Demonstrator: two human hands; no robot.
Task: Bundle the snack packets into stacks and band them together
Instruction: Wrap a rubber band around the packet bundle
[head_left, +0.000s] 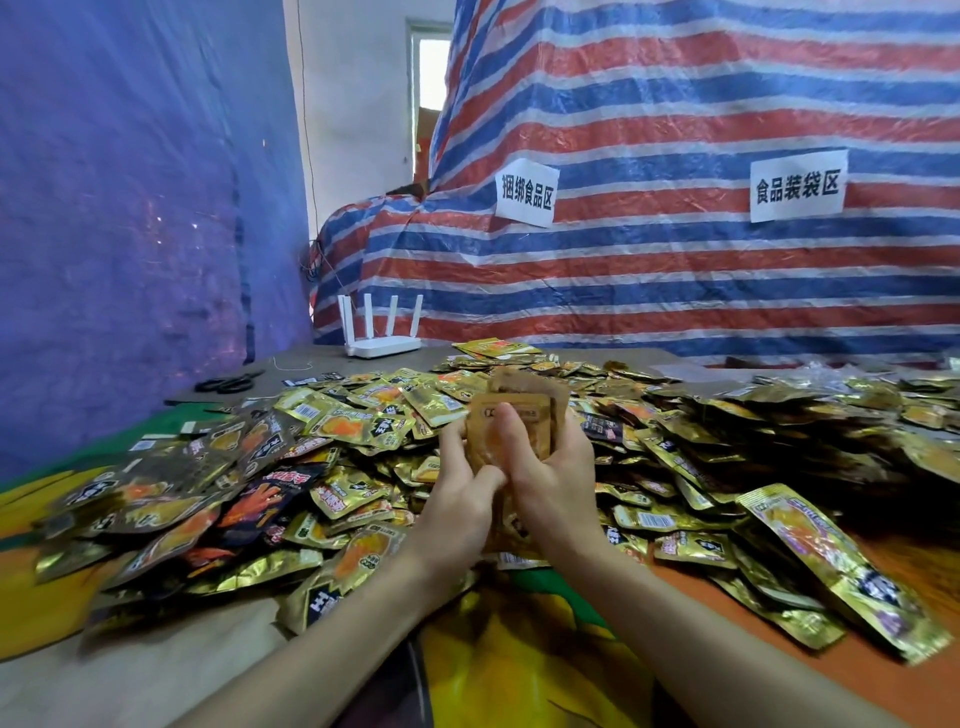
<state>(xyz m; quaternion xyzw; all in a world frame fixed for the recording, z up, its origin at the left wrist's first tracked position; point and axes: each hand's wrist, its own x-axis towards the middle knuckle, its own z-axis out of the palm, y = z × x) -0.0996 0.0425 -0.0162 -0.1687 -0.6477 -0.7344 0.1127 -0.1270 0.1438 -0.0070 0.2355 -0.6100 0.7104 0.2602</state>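
A small upright stack of gold snack packets (519, 415) stands between both my hands above the table. My left hand (460, 493) curls round its left edge, fingers up along the side. My right hand (550, 478) grips it from the right, thumb pressed across the front packet. The lower part of the stack is hidden behind my hands. A wide heap of loose gold and black packets (363, 415) covers the table around and behind the hands. No band shows in view.
A white router (383, 340) with several antennas stands at the table's far edge. Black scissors (228, 383) lie at the far left. A striped tarp (675, 208) with two paper signs rises behind. A colourful cloth (519, 649) covers the near table.
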